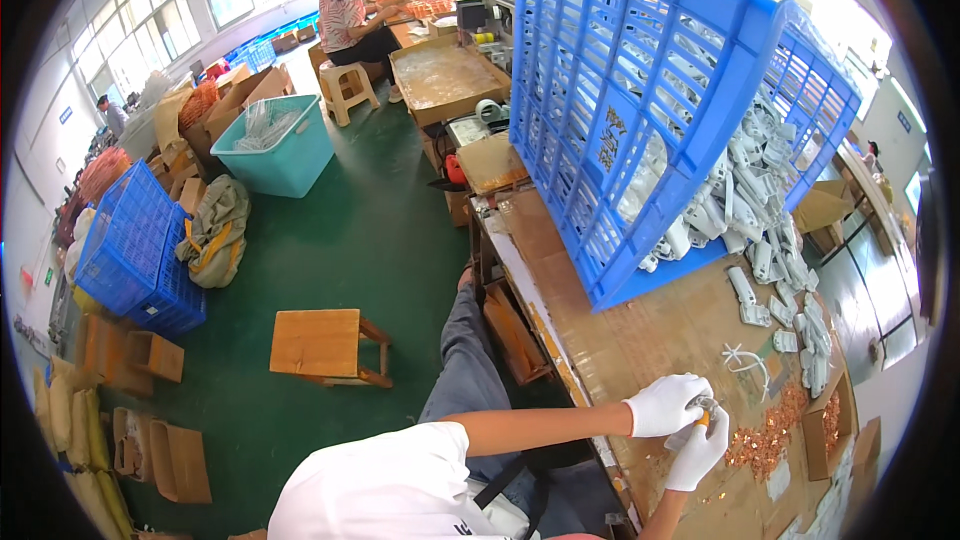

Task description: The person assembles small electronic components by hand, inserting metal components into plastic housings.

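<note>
My left hand, in a white glove, is closed around a small grey plastic part above the cardboard-covered workbench. My right hand, also gloved, comes up from below and pinches at the same part. An orange bit shows at the right fingertips; I cannot make out what it is. Just right of the hands lies a heap of small copper-coloured pieces. Beyond them are a white cable-like bundle and loose grey-white plastic housings.
A tall blue crate lies tipped on its side, spilling many housings onto the bench. A small cardboard box stands at the right edge. On the green floor are a wooden stool, a teal tub and blue crates. A seated person works farther off.
</note>
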Available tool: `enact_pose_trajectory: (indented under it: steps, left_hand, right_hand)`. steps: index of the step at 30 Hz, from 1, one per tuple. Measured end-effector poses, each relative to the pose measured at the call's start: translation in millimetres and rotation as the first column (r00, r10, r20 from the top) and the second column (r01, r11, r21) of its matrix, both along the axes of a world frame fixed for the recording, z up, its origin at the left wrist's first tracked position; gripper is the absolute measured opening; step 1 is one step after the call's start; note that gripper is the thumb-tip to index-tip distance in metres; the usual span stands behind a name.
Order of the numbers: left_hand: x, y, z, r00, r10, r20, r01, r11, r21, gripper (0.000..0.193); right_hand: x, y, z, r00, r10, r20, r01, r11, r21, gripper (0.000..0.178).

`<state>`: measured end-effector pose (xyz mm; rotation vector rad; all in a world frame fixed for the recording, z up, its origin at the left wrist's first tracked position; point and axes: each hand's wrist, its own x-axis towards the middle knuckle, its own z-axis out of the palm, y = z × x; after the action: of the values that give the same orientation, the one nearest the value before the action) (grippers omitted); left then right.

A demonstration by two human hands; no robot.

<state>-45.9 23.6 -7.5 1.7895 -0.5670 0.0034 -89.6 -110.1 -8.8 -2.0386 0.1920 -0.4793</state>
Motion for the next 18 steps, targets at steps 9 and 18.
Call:
enact_pose_trajectory:
  steps: [9,18]
  left_hand:
    - [-10,8,1,0.998,0.058,0.013,-0.057,0.996,-0.062,0.025]
    - [-4,15,-5,0.995,-0.038,-0.09,0.032,0.997,-0.069,0.025]
  right_hand:
    - [4,2,1,0.996,0.084,0.004,-0.084,0.985,0.153,0.034]
    - [-8,25,4,0.998,-0.047,0.033,0.042,0.991,0.129,0.044]
